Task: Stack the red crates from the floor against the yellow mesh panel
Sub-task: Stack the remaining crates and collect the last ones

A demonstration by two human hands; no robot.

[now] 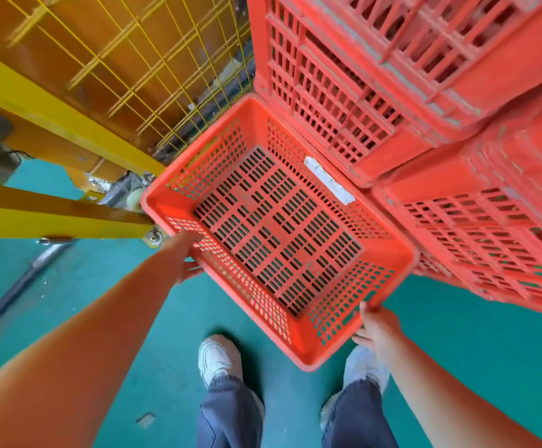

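Crate (279, 227) hangs between my two hands, open side up, its far corner pointing into the gap between mesh and stack. At the far left the mesh panel (153, 59) rises behind a yellow frame (53, 215). That is the wall I must stack against, so I hold the crate turned toward it. My left hand (183, 257) grips the left rim with fingers curled under it, taking the weight on that side. The crate looks clear of the floor (101, 286), which shows green through the slotted bottom, though I cannot tell whether its far end rests on anything. My right hand (376, 328) clasps the near right rim, thumb over the edge and fingers hooked beneath. I take opposite sides to hold it level and to steer it. At the right stands the stack (376, 76) of red crates, just beside mine, and whether they touch I cannot tell. I judge my crate belongs in that corner, next to them.
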